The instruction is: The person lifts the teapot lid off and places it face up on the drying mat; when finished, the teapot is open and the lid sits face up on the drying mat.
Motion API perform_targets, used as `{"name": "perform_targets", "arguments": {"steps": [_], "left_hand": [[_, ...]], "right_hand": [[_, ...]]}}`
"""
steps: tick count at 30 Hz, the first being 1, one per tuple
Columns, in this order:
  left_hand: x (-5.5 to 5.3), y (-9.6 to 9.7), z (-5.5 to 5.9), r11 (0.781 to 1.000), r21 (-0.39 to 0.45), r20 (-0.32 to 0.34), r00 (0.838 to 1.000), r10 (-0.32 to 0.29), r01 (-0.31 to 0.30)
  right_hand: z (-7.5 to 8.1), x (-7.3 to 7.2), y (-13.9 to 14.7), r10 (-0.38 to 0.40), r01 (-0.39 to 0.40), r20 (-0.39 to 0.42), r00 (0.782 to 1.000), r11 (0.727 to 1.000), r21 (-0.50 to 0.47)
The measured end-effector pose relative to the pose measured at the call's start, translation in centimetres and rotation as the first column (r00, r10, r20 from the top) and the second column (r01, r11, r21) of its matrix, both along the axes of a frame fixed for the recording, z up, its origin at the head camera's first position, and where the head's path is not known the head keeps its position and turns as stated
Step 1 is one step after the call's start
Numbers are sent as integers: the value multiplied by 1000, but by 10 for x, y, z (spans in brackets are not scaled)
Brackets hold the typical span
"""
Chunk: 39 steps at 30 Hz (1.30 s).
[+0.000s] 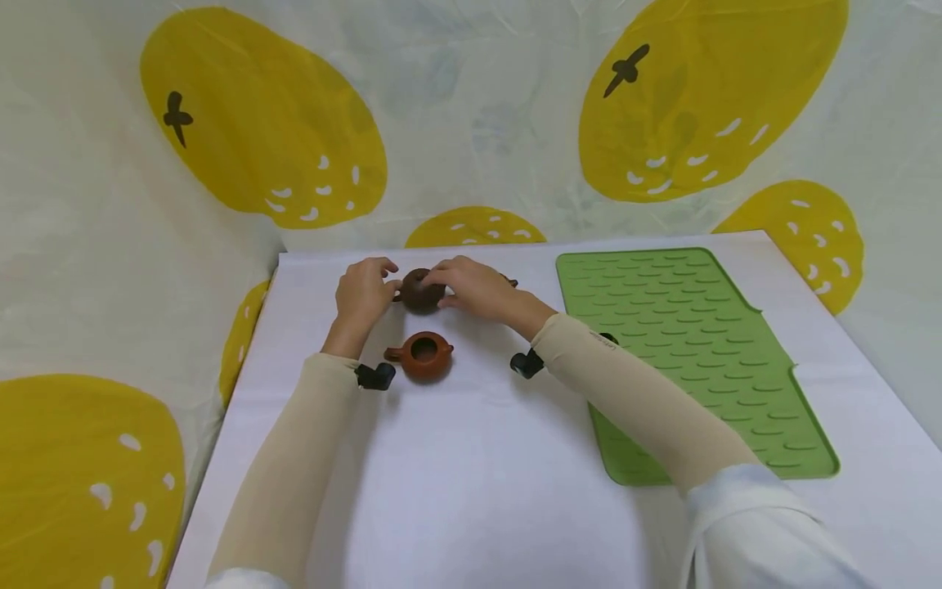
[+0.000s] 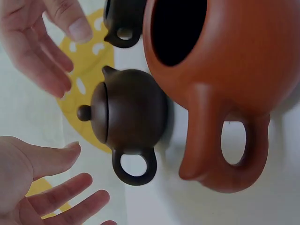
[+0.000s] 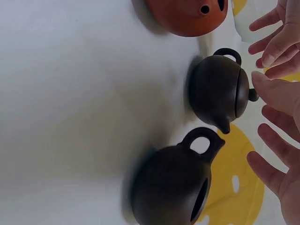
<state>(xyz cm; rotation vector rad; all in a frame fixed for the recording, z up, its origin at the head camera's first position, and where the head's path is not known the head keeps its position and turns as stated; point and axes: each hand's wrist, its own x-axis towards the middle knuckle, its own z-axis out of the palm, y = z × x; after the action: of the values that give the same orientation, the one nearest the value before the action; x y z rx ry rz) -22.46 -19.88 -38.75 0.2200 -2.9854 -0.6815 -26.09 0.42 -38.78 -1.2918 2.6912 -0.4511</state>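
Lidded pot [image 1: 421, 298], dark brown, stands upright close to the far edge of the tabletop [image 1: 471, 483], toward the far left corner, its handle turned to the left edge and its spout to the right. On the handle side I see the left hand [image 1: 362, 293], open, thumb and fingers apart and loosely bent. The right hand [image 1: 477, 288] hangs over from the spout side, likewise open with relaxed fingers; the left wrist view shows a gap between both hands and the knob. Red pot [image 1: 427, 372], mouth uncovered, sits just beside it on the near-edge side, handle also toward the left edge. Beyond the spout, toward the right edge, stands a black pot [image 3: 173, 183], uncovered too, mostly hidden from above by the right hand. A green mat [image 1: 692, 360] lies between the tabletop's middle and its right edge, the right sleeve [image 1: 648, 401] crossing above it. Behind the far edge hangs a pale sheet [image 1: 478, 123] printed with yellow fruit.
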Motion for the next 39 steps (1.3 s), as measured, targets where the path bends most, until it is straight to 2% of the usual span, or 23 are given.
{"name": "perform_targets", "arguments": {"steps": [10, 20, 27, 31, 39], "left_hand": [[-9, -6, -5, 999, 35, 53, 998, 35, -37], [-18, -11, -17, 994, 76, 140, 988, 69, -80], [-18, -12, -21, 992, 92, 163, 984, 75, -91], [-18, -13, -22, 991, 91, 156, 984, 82, -97], [-19, -10, -24, 988, 103, 143, 985, 100, -115]], "right_hand": [[-9, -8, -18, -20, 21, -27, 999, 999, 43], [-24, -12, -27, -27, 30, -38, 999, 997, 74], [-30, -11, -30, -54, 58, -71, 996, 996, 61], [-32, -10, -31, -53, 58, -106, 993, 998, 38], [-31, -10, -31, -77, 75, -105, 991, 997, -22]]}}
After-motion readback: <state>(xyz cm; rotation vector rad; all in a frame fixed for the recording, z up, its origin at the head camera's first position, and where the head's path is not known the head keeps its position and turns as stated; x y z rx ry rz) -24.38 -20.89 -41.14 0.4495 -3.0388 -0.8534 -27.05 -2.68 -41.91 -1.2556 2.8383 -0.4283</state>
